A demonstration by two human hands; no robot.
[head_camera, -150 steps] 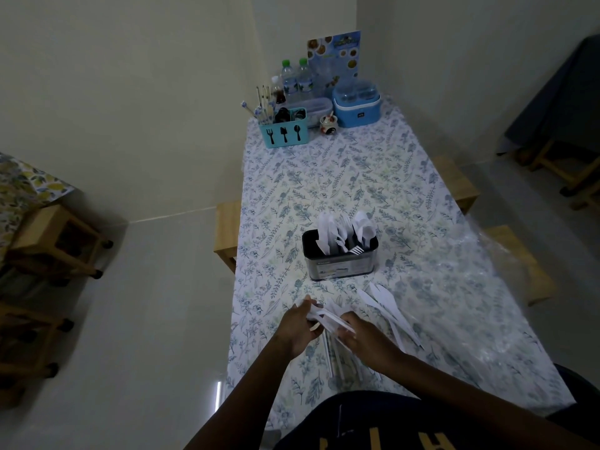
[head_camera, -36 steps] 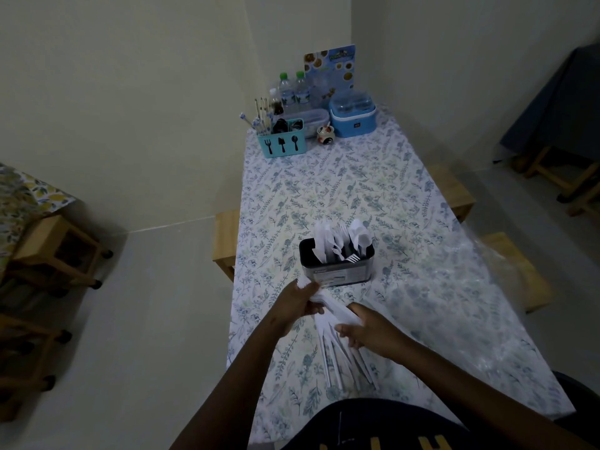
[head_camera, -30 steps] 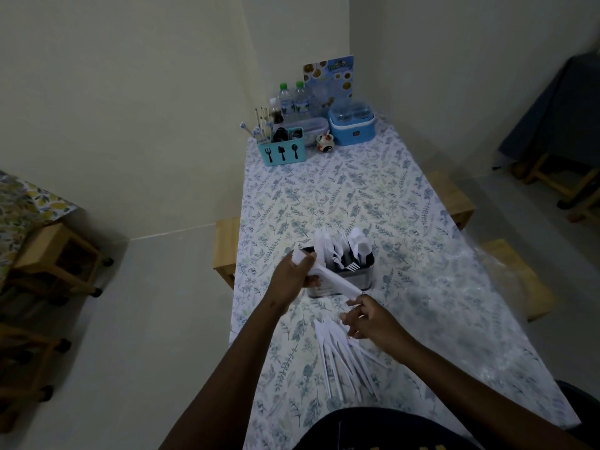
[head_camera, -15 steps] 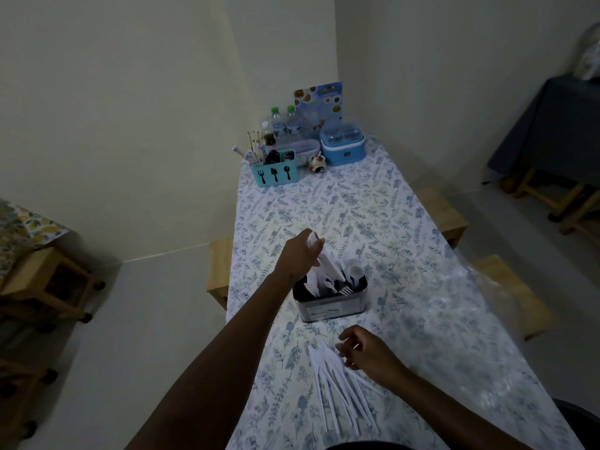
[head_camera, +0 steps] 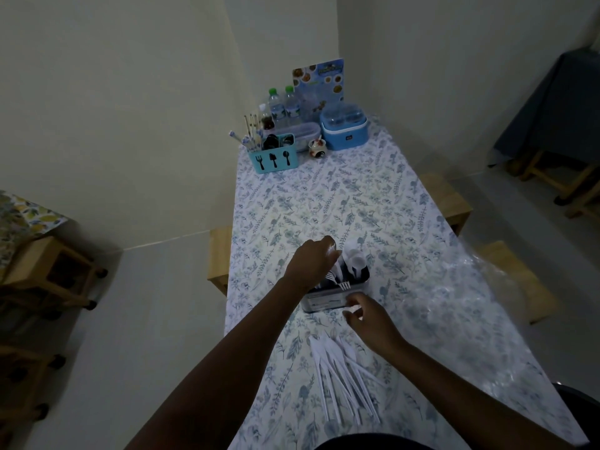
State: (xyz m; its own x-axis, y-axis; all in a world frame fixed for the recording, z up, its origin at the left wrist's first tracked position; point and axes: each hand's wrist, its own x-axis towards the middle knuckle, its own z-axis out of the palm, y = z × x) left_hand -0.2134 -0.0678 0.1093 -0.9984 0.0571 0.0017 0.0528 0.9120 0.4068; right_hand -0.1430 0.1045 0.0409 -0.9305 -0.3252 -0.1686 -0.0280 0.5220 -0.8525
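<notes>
Your left hand (head_camera: pixel 312 259) is over the left end of the cutlery holder (head_camera: pixel 334 301), just below the middle of the frame, fingers curled down among the white forks and spoons (head_camera: pixel 352 266) standing in it. The back of the hand hides the fingertips, so I cannot tell whether you are gripping a piece or letting it go. Your right hand (head_camera: pixel 368 316) hangs just in front of the holder, fingers loosely curled; something pale shows by the thumb, and I cannot tell if that is a held piece.

This looks like the loading step: one lot going into the holder, with the loose white knives (head_camera: pixel 344 381) fanned out on the table (head_camera: pixel 324 203) at lower centre left to gather. The next move calls for collecting a few of those, handles aligned, and lifting them clear.

Mind the table's left edge, which runs close to the holder (a stool (head_camera: pixel 219 254) sits below it). A clear plastic sheet (head_camera: pixel 470 287) covers the right side; the far cloth toward the blue caddy (head_camera: pixel 272 159) is open.
</notes>
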